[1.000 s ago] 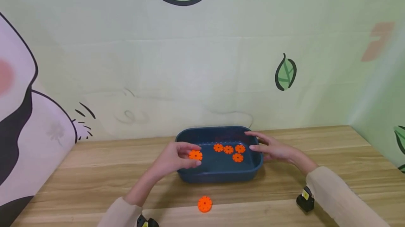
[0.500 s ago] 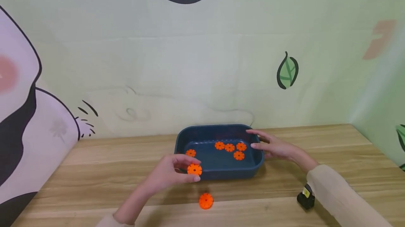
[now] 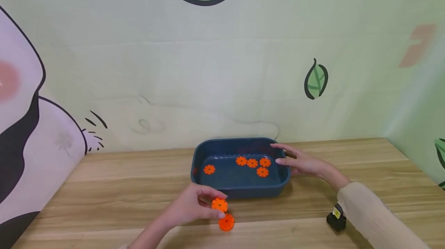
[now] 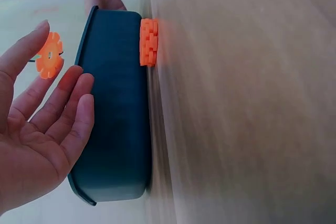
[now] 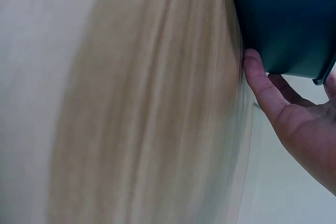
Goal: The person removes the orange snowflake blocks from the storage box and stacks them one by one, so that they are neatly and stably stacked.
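My left hand (image 3: 192,207) pinches an orange notched plastic disc (image 3: 219,205) between thumb and fingertips, in front of the blue tub (image 3: 240,192). Just below it in the head view, a small stack of matching discs (image 3: 226,222) lies on the table; the left wrist view shows that stack (image 4: 149,43) edge-on. Inside the tub, one disc (image 3: 209,169) lies at the left and several others, such as this disc (image 3: 262,172), lie at the right. My right hand (image 3: 306,163) holds the tub's right end, some fingers over the rim and others against the outer wall (image 5: 299,30).
The tub stands on a wood-grain table (image 3: 114,187), near the back wall (image 3: 222,87) with its printed leaves. A small black device (image 3: 336,220) sits under the right sleeve (image 3: 375,214).
My left hand has come from over the tub's left side down toward the stack, carrying a disc. The disc at the tub's left has come into view. My right hand stays put.
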### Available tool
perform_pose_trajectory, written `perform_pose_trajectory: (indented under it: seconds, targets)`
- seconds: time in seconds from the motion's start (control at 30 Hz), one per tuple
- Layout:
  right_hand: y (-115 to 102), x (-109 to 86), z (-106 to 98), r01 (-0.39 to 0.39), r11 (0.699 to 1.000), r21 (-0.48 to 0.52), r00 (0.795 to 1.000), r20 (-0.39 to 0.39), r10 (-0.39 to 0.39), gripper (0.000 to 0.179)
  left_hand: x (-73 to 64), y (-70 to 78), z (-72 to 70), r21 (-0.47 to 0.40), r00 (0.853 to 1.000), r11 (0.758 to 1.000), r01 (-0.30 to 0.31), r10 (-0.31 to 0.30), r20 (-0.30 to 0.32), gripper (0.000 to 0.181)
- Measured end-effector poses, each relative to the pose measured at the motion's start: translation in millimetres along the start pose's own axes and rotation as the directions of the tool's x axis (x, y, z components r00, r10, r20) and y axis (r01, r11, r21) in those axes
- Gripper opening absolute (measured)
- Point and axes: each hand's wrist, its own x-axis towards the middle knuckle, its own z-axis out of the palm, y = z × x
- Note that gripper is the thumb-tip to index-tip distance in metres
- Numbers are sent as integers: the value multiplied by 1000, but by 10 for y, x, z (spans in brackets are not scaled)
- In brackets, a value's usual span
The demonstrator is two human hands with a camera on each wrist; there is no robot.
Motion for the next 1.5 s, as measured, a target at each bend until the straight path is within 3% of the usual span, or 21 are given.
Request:
perform_pose_trajectory:
  seconds: [0.2, 0.6, 0.93, 1.23, 1.5]
  targets:
    - [-11, -11, 6, 7, 1000, 2, 1000, 8, -7, 66, 42, -49, 52, 7, 999, 1000, 9, -9, 36, 34]
    - [-21, -4, 13, -2, 1000, 2, 1000, 10, 2, 66, 127, -89, 144, 150, 995, 989, 15, -30, 96, 29]
    - [-37, -12, 18, 1, 1000, 6, 1000, 13, -1, 66, 172, -114, 178, 346, 994, 938, -27, -13, 112, 31]
    - [-35, -13, 10, 6, 1000, -10, 1000, 26, -6, 66, 185, -112, 189, 384, 990, 920, -81, 30, 136, 33]
    - [-36, -16, 9, 9, 1000, -9, 1000, 30, -9, 67, 173, -123, 190, 444, 985, 885, -140, 79, 152, 37]
